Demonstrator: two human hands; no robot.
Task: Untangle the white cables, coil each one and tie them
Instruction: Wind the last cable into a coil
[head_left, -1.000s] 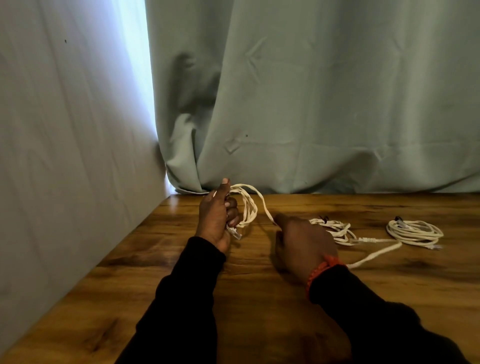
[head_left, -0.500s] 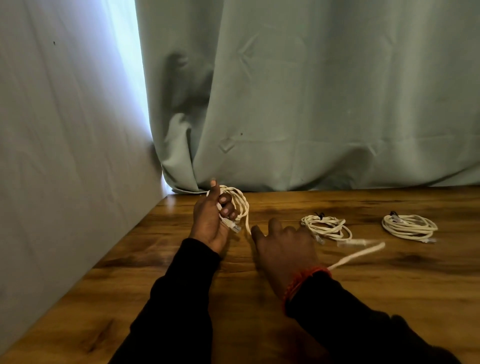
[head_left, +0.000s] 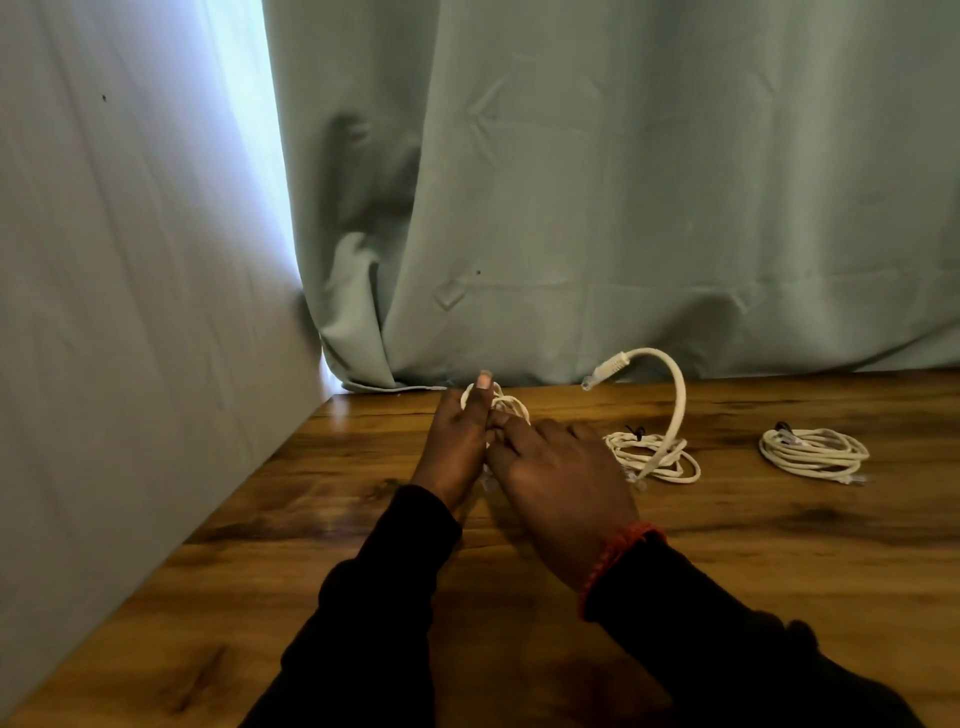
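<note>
Two hands meet at centre frame: your left hand (head_left: 457, 441) grips a partly wound white cable coil (head_left: 501, 402), thumb upright; your right hand (head_left: 563, 478) pinches its strand, loose plug end (head_left: 608, 370) arcing up. Two tied white coils (head_left: 813, 452) lie right on the wooden surface (head_left: 779, 545).

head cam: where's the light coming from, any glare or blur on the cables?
Head view: daylight glows through the curtain gap at left; faint sheen on the table nearby; foreground sleeves dim. Tied coil fairly sharp; raised cable end slightly soft.
</note>
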